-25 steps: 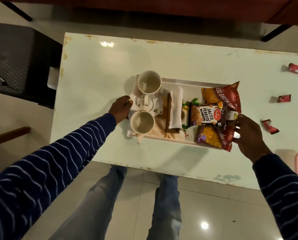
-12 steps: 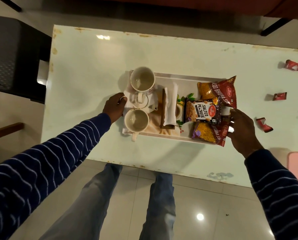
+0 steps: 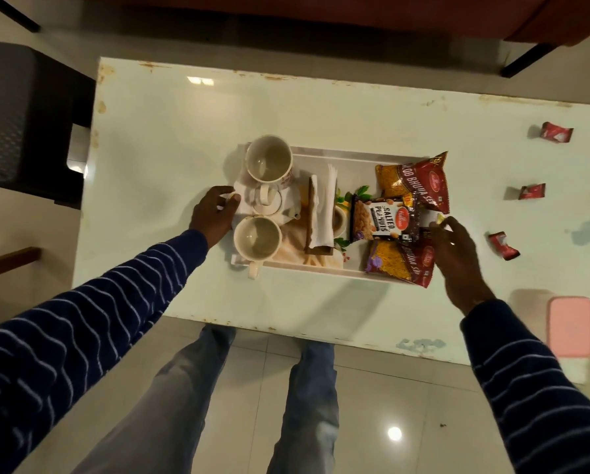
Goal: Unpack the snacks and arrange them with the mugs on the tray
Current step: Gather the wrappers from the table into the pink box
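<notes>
We see a white tray (image 3: 348, 155) in the middle of a pale table (image 3: 170, 138), and we place everything else by that tray. Our left hand (image 3: 213, 213) closes its fingers on the tray's left end, beside the two mugs: the far mug (image 3: 268, 159) stands at the tray's far left corner and the near mug (image 3: 257, 238) at its near left corner, both upright and empty. Between the mugs and the snacks, at the tray's middle, a wooden holder with white napkins (image 3: 322, 213) lies. At the tray's right end the salted peanuts packet (image 3: 384, 218) rests across two bhujia packets (image 3: 415, 181). Our right hand (image 3: 457, 260) sits at the tray's right end, fingers curled over the packets' edge; we cannot tell whether it grips the tray beneath. Three small red wrappers (image 3: 556, 132) lie on the table well right of the tray.
</notes>
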The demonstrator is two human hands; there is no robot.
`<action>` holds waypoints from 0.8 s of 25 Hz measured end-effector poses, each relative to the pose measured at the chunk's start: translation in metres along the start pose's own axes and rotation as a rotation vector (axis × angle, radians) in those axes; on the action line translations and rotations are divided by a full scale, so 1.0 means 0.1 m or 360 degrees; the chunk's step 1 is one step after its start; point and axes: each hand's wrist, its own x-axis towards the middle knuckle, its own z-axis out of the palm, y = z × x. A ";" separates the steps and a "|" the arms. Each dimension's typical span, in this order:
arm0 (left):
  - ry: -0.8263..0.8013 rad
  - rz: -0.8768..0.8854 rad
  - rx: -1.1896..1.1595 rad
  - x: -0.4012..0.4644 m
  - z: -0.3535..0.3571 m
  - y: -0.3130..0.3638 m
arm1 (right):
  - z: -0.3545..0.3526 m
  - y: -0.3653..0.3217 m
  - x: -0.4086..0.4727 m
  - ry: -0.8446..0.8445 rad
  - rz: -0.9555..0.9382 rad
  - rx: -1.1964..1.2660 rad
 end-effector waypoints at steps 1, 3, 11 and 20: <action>0.0062 -0.0010 -0.0019 -0.04 0.00 0.00 | -0.04 0.04 -0.04 0.0052 -0.0020 -0.0095; 0.0199 0.0034 -0.0015 -0.15 0.00 0.02 | -0.16 0.12 -0.15 0.0114 -0.0104 -0.0245; 0.0631 0.0173 -0.0118 -0.87 0.23 0.18 | -1.06 0.14 -0.69 0.0271 -0.0386 -0.0339; 0.0809 0.1377 0.0645 -1.49 0.67 0.34 | -1.78 0.32 -0.82 0.0591 -0.0364 -0.0822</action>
